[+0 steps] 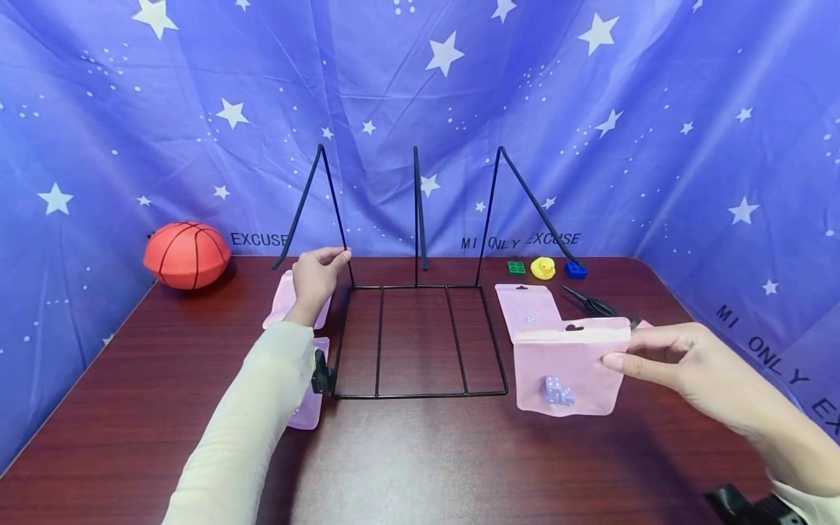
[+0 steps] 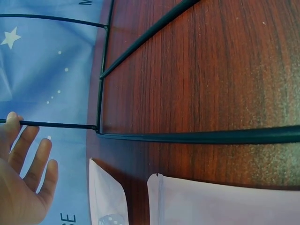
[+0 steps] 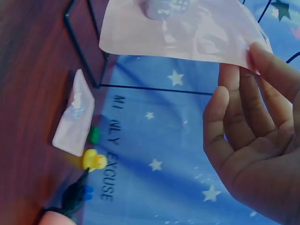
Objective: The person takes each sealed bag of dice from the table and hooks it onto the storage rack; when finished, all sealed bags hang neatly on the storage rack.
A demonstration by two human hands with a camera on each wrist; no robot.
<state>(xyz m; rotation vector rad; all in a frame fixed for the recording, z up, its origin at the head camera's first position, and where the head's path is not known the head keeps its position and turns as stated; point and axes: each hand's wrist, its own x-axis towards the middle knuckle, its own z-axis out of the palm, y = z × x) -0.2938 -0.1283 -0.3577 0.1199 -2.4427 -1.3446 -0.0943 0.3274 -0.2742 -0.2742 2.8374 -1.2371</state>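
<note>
My left hand (image 1: 313,286) pinches the left upright of a black wire rack (image 1: 433,286) between thumb and forefinger, its other fingers spread off the wire in the left wrist view. My right hand (image 1: 695,368) holds a pink zip pouch (image 1: 584,368) by its right edge, thumb in front and fingers behind. Lilac dice (image 1: 553,386) show through its lower part. The pouch hangs upright above the table, right of the rack. Behind it a second pink pouch (image 1: 525,300) lies on the table. Two more pink pouches (image 1: 284,295) lie left of the rack, partly hidden by my left arm.
An orange toy basketball (image 1: 187,255) sits at the back left. Along the back right edge are a green brick (image 1: 516,267), a yellow rubber duck (image 1: 542,268) and a blue brick (image 1: 575,270), with a black tool (image 1: 593,303) nearby. A starry blue curtain (image 1: 367,73) hangs behind.
</note>
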